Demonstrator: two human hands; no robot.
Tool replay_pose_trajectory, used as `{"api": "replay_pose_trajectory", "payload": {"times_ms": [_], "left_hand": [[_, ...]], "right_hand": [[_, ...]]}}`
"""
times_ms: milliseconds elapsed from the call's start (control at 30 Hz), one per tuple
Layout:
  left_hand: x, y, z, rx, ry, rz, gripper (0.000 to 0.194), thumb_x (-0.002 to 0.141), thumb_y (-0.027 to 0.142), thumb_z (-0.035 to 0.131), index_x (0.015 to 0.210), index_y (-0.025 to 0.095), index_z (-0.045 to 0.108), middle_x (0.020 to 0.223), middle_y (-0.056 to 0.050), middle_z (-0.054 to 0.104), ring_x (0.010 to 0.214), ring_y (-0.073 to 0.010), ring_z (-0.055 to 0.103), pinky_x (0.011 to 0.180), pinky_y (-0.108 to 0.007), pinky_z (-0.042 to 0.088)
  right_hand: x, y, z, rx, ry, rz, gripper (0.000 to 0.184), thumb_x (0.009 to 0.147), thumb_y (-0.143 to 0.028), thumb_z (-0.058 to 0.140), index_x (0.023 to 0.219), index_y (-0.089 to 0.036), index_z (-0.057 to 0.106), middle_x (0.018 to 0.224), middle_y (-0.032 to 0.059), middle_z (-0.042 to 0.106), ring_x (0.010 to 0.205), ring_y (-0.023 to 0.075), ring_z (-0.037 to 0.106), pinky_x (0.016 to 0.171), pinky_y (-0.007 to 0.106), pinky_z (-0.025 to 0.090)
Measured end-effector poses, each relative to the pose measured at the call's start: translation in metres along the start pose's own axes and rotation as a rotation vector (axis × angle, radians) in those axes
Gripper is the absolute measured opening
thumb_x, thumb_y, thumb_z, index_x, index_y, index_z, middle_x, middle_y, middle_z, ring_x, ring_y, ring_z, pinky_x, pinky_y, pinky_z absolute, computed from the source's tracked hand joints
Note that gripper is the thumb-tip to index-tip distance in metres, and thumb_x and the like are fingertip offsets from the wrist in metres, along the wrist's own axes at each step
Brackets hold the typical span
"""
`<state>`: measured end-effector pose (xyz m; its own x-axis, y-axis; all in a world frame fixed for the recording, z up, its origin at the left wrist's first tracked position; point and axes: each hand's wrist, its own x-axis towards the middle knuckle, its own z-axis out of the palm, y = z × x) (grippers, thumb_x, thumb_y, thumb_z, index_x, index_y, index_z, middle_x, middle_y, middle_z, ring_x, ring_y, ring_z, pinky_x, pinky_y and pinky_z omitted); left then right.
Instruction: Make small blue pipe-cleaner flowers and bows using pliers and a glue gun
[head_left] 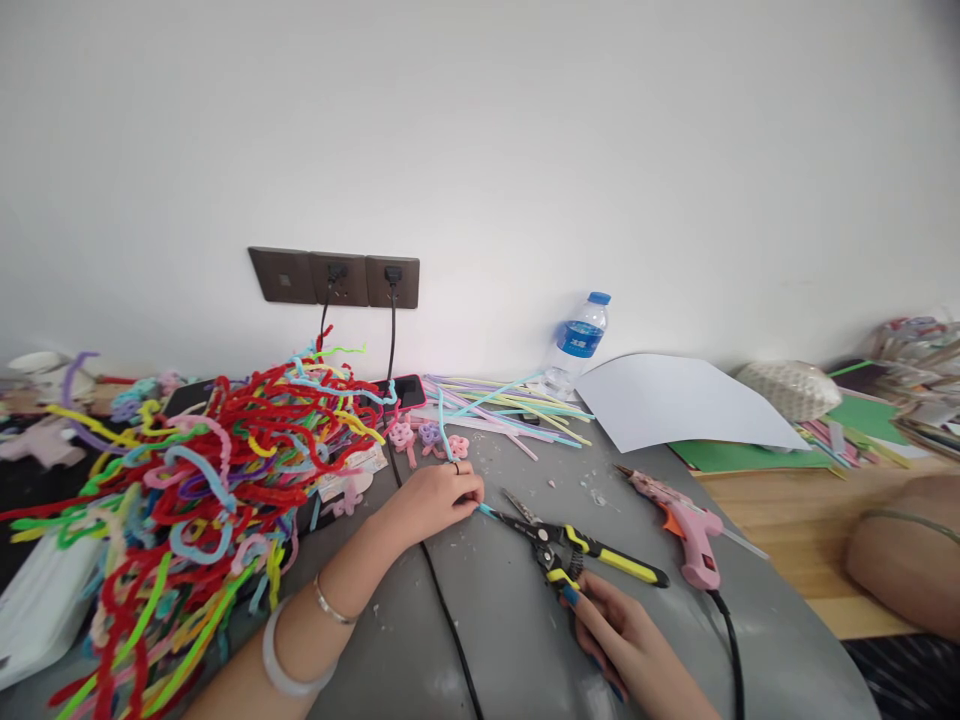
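My left hand point(441, 502) pinches a light blue pipe cleaner point(444, 425). One length of it stands up behind the fingers, and a short end pokes out to the right at the fingertips. In my right hand point(626, 635) is a pair of pliers point(546, 545) with black and yellow handles; one handle is in the fingers and the other points off to the right. A dark jaw tip meets the short blue end; whether it grips that end I cannot tell. Just behind lie small pink and purple pipe-cleaner flowers point(430, 433).
At left is a tangled heap of colourful pipe cleaners point(247, 470). Straight pastel ones point(517, 405) lie by the wall near a tilted water bottle point(579, 340). A pink glue gun point(694, 535) and white paper point(675, 400) are at right. A black cable point(442, 600) crosses the table.
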<state>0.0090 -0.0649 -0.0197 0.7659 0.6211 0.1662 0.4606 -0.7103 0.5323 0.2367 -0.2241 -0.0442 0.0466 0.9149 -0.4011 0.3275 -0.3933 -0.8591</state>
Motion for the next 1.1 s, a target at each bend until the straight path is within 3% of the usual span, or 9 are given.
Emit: {"api": "replay_pose_trajectory", "payload": {"times_ms": [300,833,1100], "left_hand": [[0.0002,0.0004,0.0002,0.002,0.01,0.001,0.011,0.086,0.013,0.056,0.083,0.021,0.062,0.089,0.003,0.063,0.068,-0.0098,0.057,0.062,-0.021,0.037],[0.0,0.0012,-0.0009,0.012,0.021,0.003,0.012,0.085,0.013,0.055,0.082,0.021,0.062,0.089,0.002,0.064,0.066,-0.0104,0.056,0.061,-0.022,0.035],[-0.0003,-0.0018,0.0025,0.006,0.023,0.011,0.011,0.086,0.013,0.056,0.084,0.021,0.063,0.09,0.002,0.064,0.069,-0.0107,0.058,0.062,-0.022,0.037]], "right_hand": [[-0.0021,-0.0049,0.0005,-0.03,0.007,0.011,0.069,0.069,-0.089,0.039,0.075,-0.021,0.045,0.046,-0.0102,0.035,0.035,0.0048,0.026,0.034,0.018,0.024],[-0.0001,0.0041,0.0,-0.011,0.004,-0.009,0.067,0.071,-0.087,0.04,0.075,-0.021,0.045,0.048,-0.0094,0.039,0.034,0.0047,0.028,0.032,0.017,0.025],[-0.0016,-0.005,0.0011,0.029,0.025,0.002,0.062,0.07,-0.083,0.049,0.071,-0.021,0.046,0.044,-0.0096,0.038,0.033,0.0046,0.026,0.033,0.018,0.023]]}}
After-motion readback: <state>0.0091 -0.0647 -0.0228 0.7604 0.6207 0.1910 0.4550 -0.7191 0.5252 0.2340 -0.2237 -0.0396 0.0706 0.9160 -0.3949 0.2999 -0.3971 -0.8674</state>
